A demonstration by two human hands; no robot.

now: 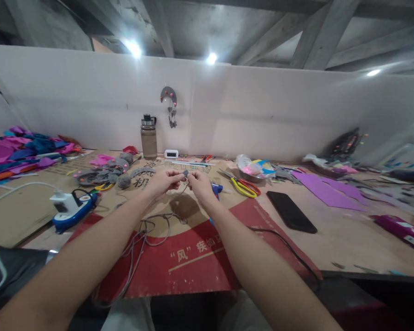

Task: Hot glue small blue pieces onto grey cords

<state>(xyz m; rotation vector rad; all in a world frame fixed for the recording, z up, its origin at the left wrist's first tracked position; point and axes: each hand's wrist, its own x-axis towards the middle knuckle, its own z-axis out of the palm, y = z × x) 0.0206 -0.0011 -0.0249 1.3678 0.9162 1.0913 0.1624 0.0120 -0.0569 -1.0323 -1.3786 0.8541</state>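
Both my hands meet above the middle of the table, fingers pinched together. Between them is a small dark grey piece [185, 173], too small to make out fully. My left hand [167, 180] grips its left side and my right hand [197, 182] its right. Grey yarn [146, 230] runs down from near my fingers and lies in loose loops on a red and brown cardboard sheet [193, 276]. Just right of my right hand, partly hidden by it, lies a blue glue gun [216, 188]. Grey yarn balls [124, 181] and grey felt pieces [113, 170] sit to the left.
Yellow and orange-handled scissors [244, 187] and a black phone [291, 211] lie on the right, near purple sheets [326, 189]. A bottle [148, 140] stands at the back. Left are a blue power strip [74, 216] and coloured scraps [31, 147]. A moon-shaped ornament [168, 96] hangs on the partition.
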